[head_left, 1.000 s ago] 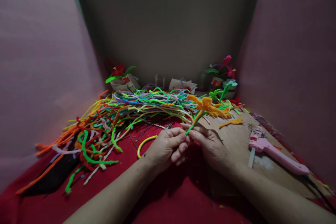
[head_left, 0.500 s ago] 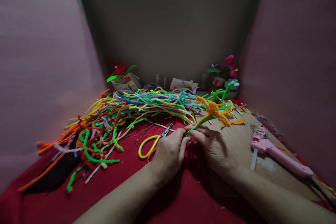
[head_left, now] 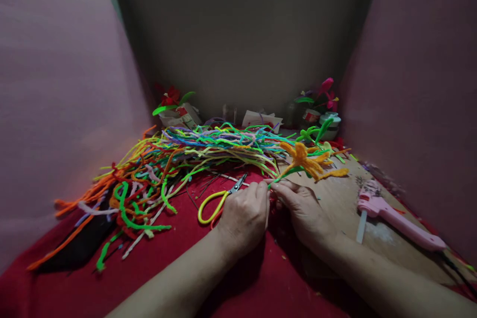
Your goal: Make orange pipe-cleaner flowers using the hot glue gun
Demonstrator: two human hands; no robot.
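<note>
An orange pipe-cleaner flower (head_left: 303, 160) with a green stem tilts up and to the right from between my hands. My left hand (head_left: 246, 213) is closed, its fingertips pinched on the lower part of the green stem. Close beside it, my right hand (head_left: 300, 206) pinches the same stem between thumb and fingers, just below the petals. The stem's lower end is hidden by my fingers. Yellow-handled scissors (head_left: 214, 204) lie on the red cloth (head_left: 179, 263) just left of my left hand, partly covered by it.
A large heap of colourful pipe cleaners (head_left: 223, 141) spreads from the middle to the left. On a brown board (head_left: 337, 208) at right rests a pink hot glue gun (head_left: 400, 221) with a black cord. Behind stand jars (head_left: 330, 124), a white carton (head_left: 188, 114) and finished-looking red flowers (head_left: 172, 95).
My left hand has rolled over slightly, its fingers curling tighter round the stem. The orange flower has turned a little, its petals showing at a different angle.
</note>
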